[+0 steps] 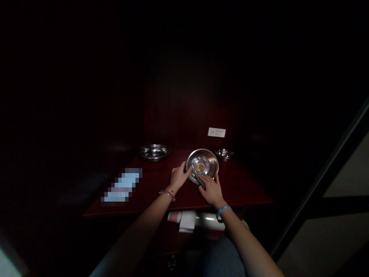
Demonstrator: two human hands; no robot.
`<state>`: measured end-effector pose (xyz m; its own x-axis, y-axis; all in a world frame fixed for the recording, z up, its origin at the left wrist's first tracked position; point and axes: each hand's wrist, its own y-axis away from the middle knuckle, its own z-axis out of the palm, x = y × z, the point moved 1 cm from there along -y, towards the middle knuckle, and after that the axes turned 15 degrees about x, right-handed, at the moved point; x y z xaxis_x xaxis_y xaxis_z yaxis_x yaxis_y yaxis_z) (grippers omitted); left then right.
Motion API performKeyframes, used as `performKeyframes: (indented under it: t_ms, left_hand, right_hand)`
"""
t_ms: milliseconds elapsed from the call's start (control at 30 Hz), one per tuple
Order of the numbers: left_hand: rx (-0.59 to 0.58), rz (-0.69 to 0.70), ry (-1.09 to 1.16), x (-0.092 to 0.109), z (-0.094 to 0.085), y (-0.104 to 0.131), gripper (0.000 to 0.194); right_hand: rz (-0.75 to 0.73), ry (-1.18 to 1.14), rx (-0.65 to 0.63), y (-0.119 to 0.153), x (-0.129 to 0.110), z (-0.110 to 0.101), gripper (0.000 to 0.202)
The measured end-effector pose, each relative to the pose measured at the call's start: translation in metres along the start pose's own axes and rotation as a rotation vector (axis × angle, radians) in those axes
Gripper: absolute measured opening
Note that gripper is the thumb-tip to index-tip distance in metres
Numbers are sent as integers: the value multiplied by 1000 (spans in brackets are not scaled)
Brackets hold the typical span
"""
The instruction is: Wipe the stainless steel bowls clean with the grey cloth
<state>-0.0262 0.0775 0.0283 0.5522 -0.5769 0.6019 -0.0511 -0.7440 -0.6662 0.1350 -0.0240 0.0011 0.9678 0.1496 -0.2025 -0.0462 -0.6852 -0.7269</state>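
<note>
A shiny metal bowl (212, 163) is tilted towards me above the dark red tabletop, with a round yellow and red sticker (201, 167) on its inner bottom. My left hand (179, 177) grips its left rim, thumb over the edge and fingers behind. At the lower right of the bowl, my right hand (212, 191) presses a small dark grey cloth-like piece (200, 179) against the inside near the rim. The exact kind of this grey piece is hard to make out. Part of the bowl's lower edge is hidden by the right fingers.
On the dark red table (155, 182) stand a wide metal basin (155, 157) at back left and a smaller metal bowl (225, 154) at back right. A white socket panel (216, 132) is on the back wall. A pixelated flat object (122, 187) lies left. Below are paper cups (174, 217).
</note>
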Motion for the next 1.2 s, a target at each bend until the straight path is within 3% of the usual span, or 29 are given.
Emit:
performKeyframes:
  t_ms: [200,400,800,967,1200]
  left_hand:
    - [-127,25,66,-4,8,6,50]
    - [-170,29,151,-7,14,9,59]
    - [-148,23,113,-3,8,7,47]
    - [-66,-10,141,-5,8,4,53]
    - [-26,-30,117,-7,7,2,40]
  right_hand:
    - [1,20,-12,0,1,1,45]
    - [9,22,-22,-1,-1,-1,45]
    - [12,-3,-15,-1,-3,-3,45]
    - [-1,24,-20,-1,-3,-2,44]
    - [-20,21,-19,-1,-3,-2,43]
